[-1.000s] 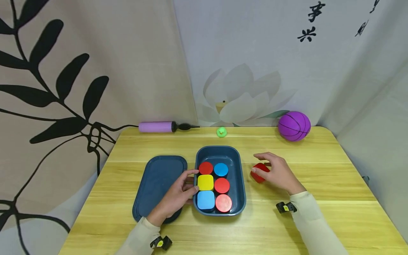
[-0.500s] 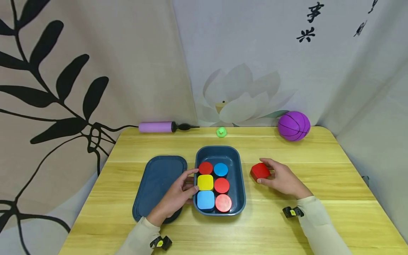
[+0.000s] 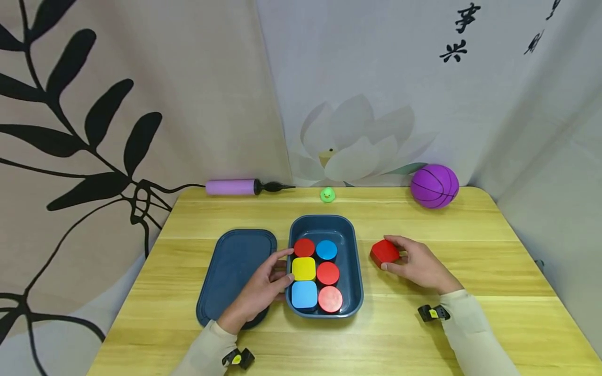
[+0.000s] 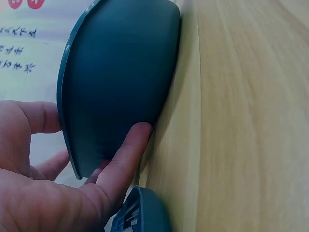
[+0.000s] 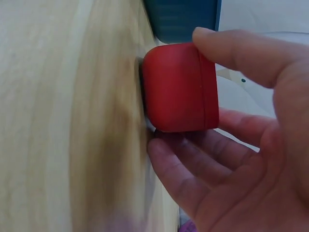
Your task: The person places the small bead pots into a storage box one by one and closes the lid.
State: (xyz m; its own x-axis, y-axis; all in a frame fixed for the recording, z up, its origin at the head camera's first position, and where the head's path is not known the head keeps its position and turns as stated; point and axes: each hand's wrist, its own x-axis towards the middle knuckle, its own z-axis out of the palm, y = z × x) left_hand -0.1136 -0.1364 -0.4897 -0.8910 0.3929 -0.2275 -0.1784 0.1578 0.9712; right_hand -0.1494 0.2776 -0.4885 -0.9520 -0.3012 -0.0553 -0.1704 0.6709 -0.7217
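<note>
In the head view, a dark blue rectangular container (image 3: 354, 261) holds several small round and square boxes, among them a yellow square box (image 3: 303, 269) and a light blue square box (image 3: 304, 295). Along its left side rests my left hand (image 3: 263, 284), fingertips touching the rim and outer wall. The left wrist view has these fingers against the container wall (image 4: 116, 77). To the container's right, a small red angular box (image 3: 384, 251) is pinched between thumb and fingers of my right hand (image 3: 420, 265). A lid seam shows on that red box (image 5: 176, 89) in the right wrist view, close to the tabletop.
The dark blue lid (image 3: 240, 266) lies left of the container, partly under the left hand. Along the table's back edge are a purple hand pump (image 3: 230, 187), a green toy duck (image 3: 327, 195) and a purple ball (image 3: 435, 186). A printed curtain hangs behind.
My right hand has shifted right, its fingers now at the right side of the red box. That box has turned from tilted and half covered to top face showing. My left hand has stayed put.
</note>
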